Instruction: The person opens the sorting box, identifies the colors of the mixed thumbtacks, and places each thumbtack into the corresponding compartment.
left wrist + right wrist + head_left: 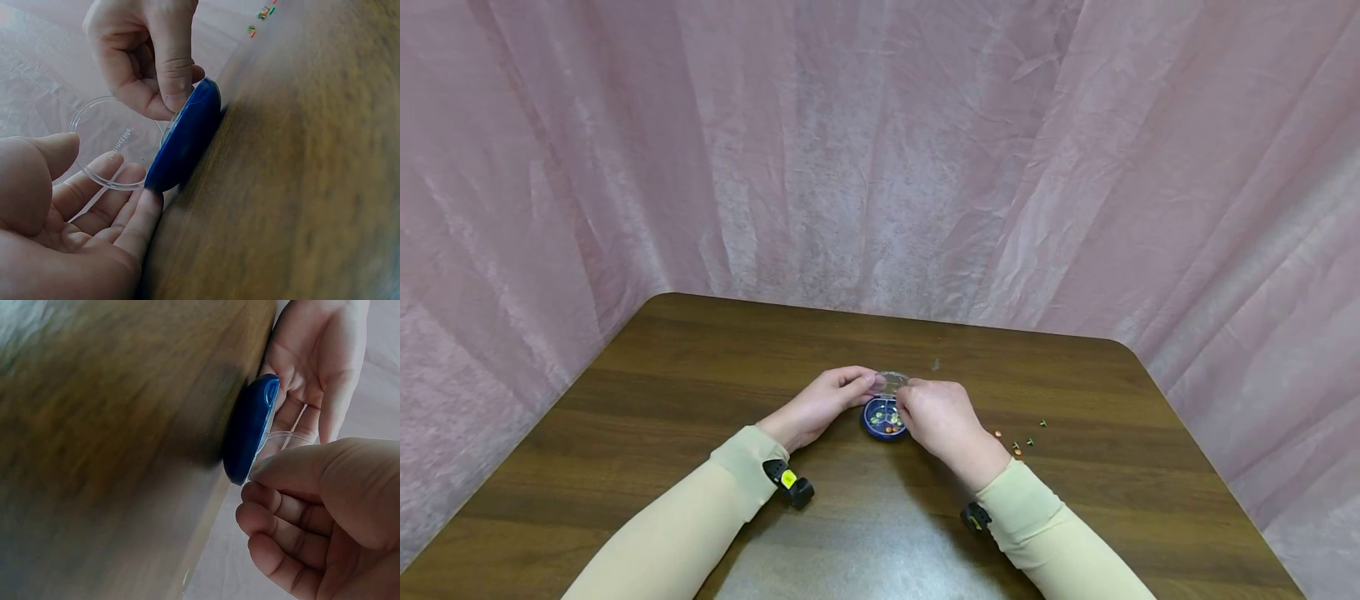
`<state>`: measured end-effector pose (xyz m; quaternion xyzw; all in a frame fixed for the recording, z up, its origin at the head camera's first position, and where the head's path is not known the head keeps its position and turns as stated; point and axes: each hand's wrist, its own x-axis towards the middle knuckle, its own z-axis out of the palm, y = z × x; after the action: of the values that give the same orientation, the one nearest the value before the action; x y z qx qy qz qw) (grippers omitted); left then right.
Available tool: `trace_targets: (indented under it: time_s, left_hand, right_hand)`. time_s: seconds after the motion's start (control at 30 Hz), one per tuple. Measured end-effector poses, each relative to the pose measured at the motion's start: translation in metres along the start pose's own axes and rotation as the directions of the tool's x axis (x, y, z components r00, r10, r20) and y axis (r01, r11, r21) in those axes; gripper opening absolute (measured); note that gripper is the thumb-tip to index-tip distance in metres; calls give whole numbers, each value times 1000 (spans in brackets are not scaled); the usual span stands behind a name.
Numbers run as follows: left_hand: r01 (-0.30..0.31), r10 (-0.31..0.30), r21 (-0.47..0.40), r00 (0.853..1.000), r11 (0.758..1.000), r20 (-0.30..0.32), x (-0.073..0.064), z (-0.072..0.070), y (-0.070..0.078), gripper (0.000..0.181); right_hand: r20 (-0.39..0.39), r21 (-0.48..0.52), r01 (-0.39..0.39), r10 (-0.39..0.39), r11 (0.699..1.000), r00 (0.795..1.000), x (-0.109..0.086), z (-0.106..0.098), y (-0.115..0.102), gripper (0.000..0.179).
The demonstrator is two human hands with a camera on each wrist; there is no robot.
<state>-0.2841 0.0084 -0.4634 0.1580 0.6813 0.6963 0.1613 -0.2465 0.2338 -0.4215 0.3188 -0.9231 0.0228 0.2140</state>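
Note:
A small round blue pill box (867, 427) lies on the table with its clear lid (892, 379) raised on the far side. Small green and orange tack-like pieces (889, 429) lie in its compartments. My left hand (829, 402) holds the lid's edge between thumb and fingers, with a fingertip against the blue base (190, 137). My right hand (942, 417) is over the box's right side, thumb and forefinger close together at the compartments. Its fingertips are partly hidden by the box wall, so whether they pinch a piece does not show.
Several loose green and orange pieces (1017, 452) are scattered on the wooden table (1120, 467) to the right of my right hand. A pink curtain (880, 167) hangs behind the table and along its sides. Each wrist wears a small black camera (797, 490).

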Motion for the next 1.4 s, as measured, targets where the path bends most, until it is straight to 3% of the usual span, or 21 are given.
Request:
trace_targets:
  time_s: [0.5,0.77,0.9,1.13,1.23,1.4]
  left_hand:
    - [7,-7,4,1000,1000,0,1,1,-3,37]
    - [-5,5,19,1000,1000,8,3,0,-2,35]
    - [-3,3,23,1000,1000,11,3,-1,1,35]
    - [7,-7,18,1000,1000,9,3,-1,0,35]
    - [-3,2,16,1000,1000,9,3,-1,-1,36]
    - [-9,9,8,1000,1000,13,2,-1,-3,37]
  right_hand:
    - [49,49,-42,40,998,998,-12,-11,8,27]
    - [172,45,-130,120,991,978,-27,-33,28,11]
    - [283,58,-144,122,988,951,-31,-47,38,17]
    - [490,81,-178,116,981,864,-38,-66,46,33]
    - [535,81,-201,127,976,835,-42,-70,48,35]
    - [568,66,-218,143,974,811,-45,-70,48,33]
